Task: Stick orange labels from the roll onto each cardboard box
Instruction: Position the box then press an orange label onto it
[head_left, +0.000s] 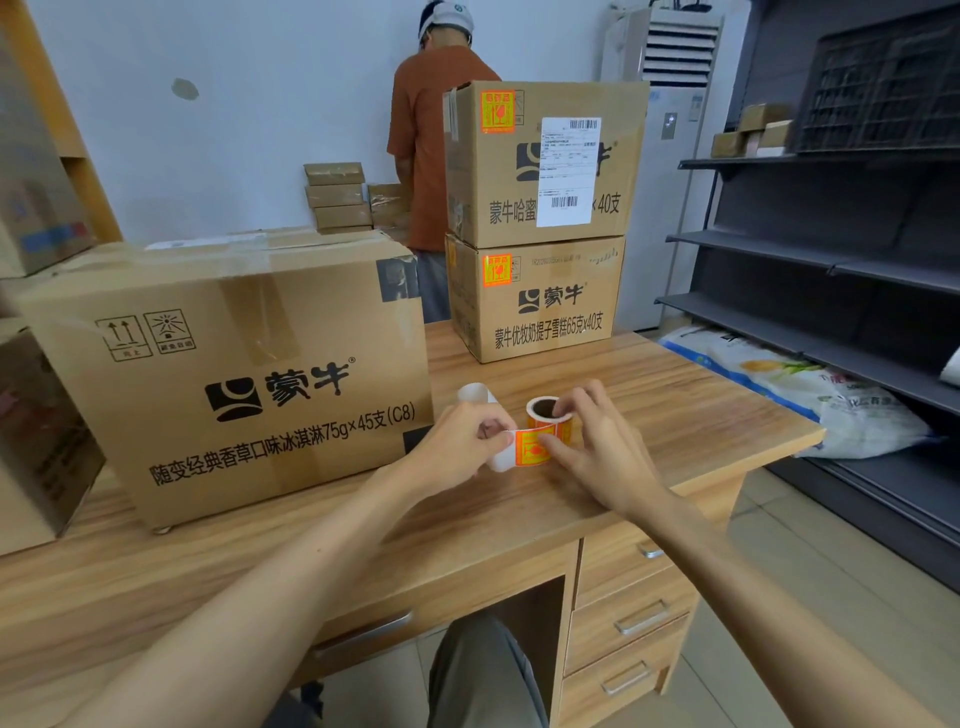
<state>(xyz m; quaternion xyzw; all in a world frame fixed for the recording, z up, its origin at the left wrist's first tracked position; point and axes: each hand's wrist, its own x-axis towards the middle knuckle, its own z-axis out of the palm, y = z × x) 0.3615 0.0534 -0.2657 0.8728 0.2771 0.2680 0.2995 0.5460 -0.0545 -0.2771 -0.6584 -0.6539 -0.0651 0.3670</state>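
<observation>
Your left hand (457, 441) pinches the white backing strip (501, 461) just left of the roll (545, 413) on the desk (675, 410). Your right hand (597, 449) curls over the roll, thumb on a loose orange label (531, 449). Left of the roll sits a big box (234, 364); behind the roll, two stacked boxes (537, 312) each carry a label.

A shop's packing room, shown by stacked shipping cartons (537, 306), metal shelving (789, 249) and a wooden desk (675, 405)
</observation>
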